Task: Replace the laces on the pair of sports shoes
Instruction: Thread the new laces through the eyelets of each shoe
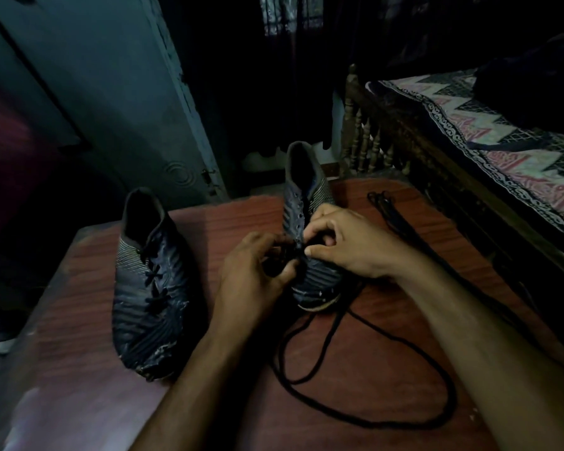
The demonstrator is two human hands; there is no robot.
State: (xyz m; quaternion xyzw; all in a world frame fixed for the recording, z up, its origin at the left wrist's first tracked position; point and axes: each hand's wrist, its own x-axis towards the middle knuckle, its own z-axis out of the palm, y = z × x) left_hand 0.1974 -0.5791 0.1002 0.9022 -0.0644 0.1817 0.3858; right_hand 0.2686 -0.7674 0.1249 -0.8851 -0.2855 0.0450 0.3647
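Two dark sports shoes stand on a reddish wooden table (88,379). The left shoe (150,284) is laced with a black lace. The right shoe (306,196) has bare upper eyelets. My left hand (251,278) pinches a black lace at the lowest eyelets of the right shoe. My right hand (349,242) grips the same shoe's forefoot, its fingers curled at the eyelet row. The loose black lace (365,415) trails from the shoe in a big loop across the near table.
Another bundle of black lace (388,209) lies at the table's far right. A wooden bed (404,131) with a patterned cover stands close on the right. A teal door (118,102) is behind the table. The room is dim.
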